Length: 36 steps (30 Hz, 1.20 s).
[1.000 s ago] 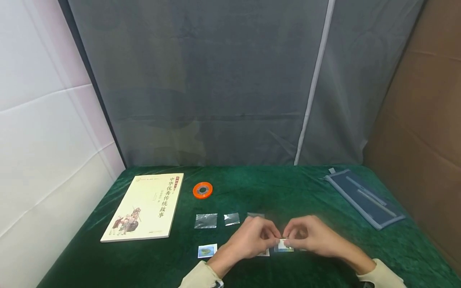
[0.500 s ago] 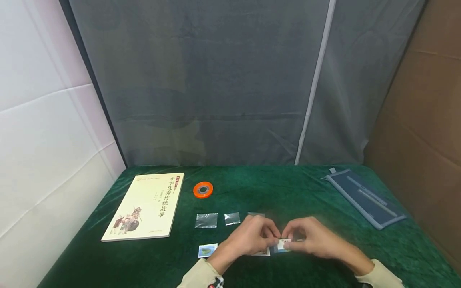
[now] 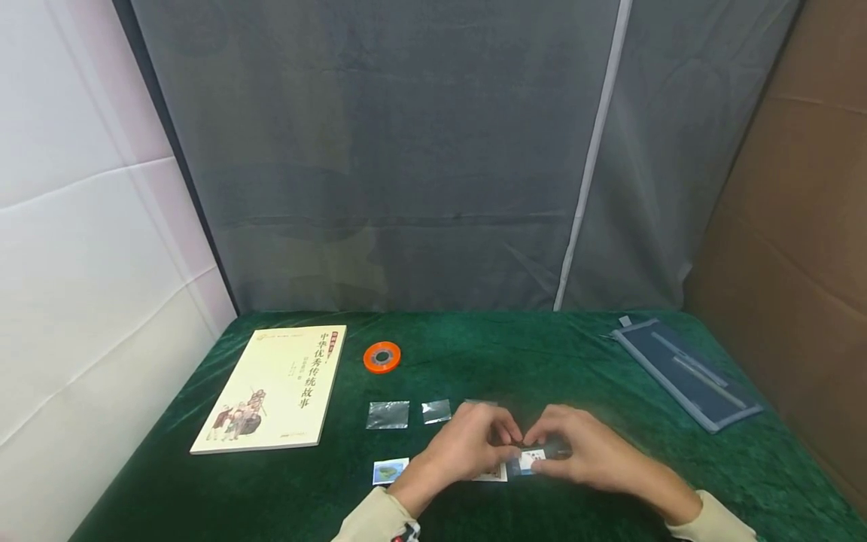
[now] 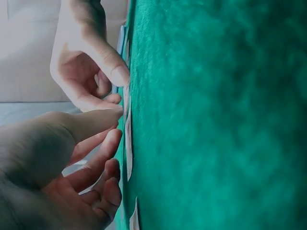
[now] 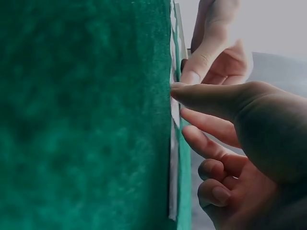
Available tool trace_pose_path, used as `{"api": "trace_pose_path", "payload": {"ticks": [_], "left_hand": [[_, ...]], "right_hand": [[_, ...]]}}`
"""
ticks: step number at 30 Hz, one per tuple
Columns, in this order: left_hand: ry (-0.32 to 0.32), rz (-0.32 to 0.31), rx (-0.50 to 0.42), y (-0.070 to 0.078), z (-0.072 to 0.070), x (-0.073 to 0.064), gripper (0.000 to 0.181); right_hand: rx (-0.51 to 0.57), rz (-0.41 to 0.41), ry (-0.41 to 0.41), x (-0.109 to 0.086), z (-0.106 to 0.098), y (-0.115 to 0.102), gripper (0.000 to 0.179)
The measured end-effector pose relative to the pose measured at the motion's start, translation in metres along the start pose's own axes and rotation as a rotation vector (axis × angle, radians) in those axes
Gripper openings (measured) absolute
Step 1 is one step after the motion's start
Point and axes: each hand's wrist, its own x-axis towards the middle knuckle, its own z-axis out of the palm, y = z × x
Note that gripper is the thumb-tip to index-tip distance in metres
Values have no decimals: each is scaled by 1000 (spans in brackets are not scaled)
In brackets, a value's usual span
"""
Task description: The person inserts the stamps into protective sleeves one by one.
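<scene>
The right thumb and forefinger pinched a small card (image 3: 531, 461), thumb on its near right corner, forefinger at its far side. The left hand (image 3: 474, 446) pinched clear film (image 3: 513, 468) at the card's left, thumb and forefinger closed on it; I couldn't tell whether the card lay inside the film or on it. The right hand's (image 3: 588, 452) other fingers curled loosely, as did the left's.

The card looked light and thin, a little stiff but easily creased, best taken by its edges. The film seemed limp and slippery, wanting a firm pinch at a corner.

Just left of the film lay a second card (image 3: 495, 473), half hidden by the left hand, and farther left a blue one (image 3: 390, 472). Beyond the hands were a larger packet (image 3: 388, 415) and a smaller packet (image 3: 436, 412), with an orange disc (image 3: 370, 358) farther off. A book (image 3: 271, 395) lay at the left, a blue pouch (image 3: 680, 373) far right, all on green cloth (image 3: 460, 516).
</scene>
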Motion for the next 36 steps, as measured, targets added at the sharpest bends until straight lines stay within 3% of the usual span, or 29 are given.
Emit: {"api": "trace_pose_path", "payload": {"ticks": [7, 12, 20, 26, 36], "left_hand": [[115, 20, 29, -19, -20, -2, 4], [147, -3, 59, -27, -34, -4, 9], [137, 39, 131, -35, -40, -4, 23], [109, 27, 195, -38, -39, -4, 30], [104, 30, 189, -39, -38, -4, 32]], "right_hand": [[12, -32, -15, 9, 7, -14, 19], [-36, -59, -27, 21, 23, -24, 19], [-28, -64, -21, 27, 33, -29, 18], [40, -123, -17, 28, 33, -27, 16], [181, -126, -28, 28, 32, -26, 12]]}}
